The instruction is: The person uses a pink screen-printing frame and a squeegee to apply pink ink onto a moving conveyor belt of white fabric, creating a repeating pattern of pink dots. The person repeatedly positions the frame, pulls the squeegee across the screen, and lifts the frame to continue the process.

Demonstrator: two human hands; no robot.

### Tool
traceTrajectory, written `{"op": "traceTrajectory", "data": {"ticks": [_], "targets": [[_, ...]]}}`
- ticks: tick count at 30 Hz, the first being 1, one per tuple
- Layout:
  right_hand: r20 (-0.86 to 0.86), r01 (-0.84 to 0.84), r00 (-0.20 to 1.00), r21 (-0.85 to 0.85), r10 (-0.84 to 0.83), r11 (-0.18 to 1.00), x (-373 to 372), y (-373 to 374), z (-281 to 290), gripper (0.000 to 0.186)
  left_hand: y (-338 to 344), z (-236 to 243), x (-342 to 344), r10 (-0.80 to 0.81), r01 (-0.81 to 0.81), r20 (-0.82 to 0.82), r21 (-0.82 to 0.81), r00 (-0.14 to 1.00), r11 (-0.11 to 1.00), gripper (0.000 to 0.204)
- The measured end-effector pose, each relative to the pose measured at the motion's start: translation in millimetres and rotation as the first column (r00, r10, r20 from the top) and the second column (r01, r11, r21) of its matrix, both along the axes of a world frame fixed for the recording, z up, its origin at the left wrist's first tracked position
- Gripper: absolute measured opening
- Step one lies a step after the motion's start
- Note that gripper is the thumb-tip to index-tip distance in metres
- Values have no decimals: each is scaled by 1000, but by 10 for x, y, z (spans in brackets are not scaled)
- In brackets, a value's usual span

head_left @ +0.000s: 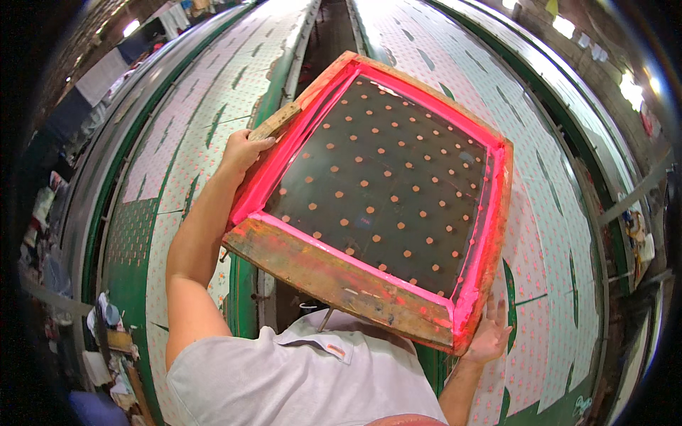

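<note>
A wooden screen-printing frame (341,273) is held up, tilted, in front of my chest. Its dark mesh (383,177) carries a pattern of small light dots, and bright pink ink lines the inner edges. My left hand (249,150) is closed around the wooden bar (277,121) at the frame's upper left side. At the lower right corner, my right hand (489,339) supports the frame against its palm, with its fingers stretched up along the outer side; part of that hand is hidden behind the wood.
Long green printing tables on both sides carry pale fabric, the left fabric (234,92) and right fabric (554,284) both printed with small pink motifs. A narrow dark gap (334,35) runs between the tables. Cloths and clutter (106,319) line the left side; metal rails edge the tables.
</note>
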State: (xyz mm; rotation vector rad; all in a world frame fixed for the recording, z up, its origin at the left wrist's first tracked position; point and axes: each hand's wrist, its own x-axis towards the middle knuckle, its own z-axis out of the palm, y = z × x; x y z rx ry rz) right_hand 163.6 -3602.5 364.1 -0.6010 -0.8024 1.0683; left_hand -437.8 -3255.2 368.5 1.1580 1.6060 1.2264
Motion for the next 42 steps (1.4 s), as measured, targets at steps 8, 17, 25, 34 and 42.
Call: {"op": "traceTrajectory", "data": {"ticks": [8, 17, 25, 34, 42], "targets": [[30, -199, 980, 82, 197, 977, 242, 537, 9, 75, -610, 158, -325, 190, -191, 27, 25, 981, 981, 34], [54, -346, 938, 194, 343, 918, 584, 752, -320, 75, -1360, 287, -178, 320, -324, 61, 96, 946, 941, 42], [-31, -372, 918, 277, 396, 886, 895, 647, -891, 73, -2041, 307, 245, 344, -338, 24, 261, 939, 904, 47], [-23, -478, 852, 379, 524, 793, 1585, 627, -1503, 76, -2668, -5, 809, 464, -431, -28, 327, 885, 841, 50], [-40, -542, 783, 446, 621, 712, 1924, 675, -1846, 78, -2961, -200, 1097, 513, -446, -56, 422, 856, 790, 51]]}}
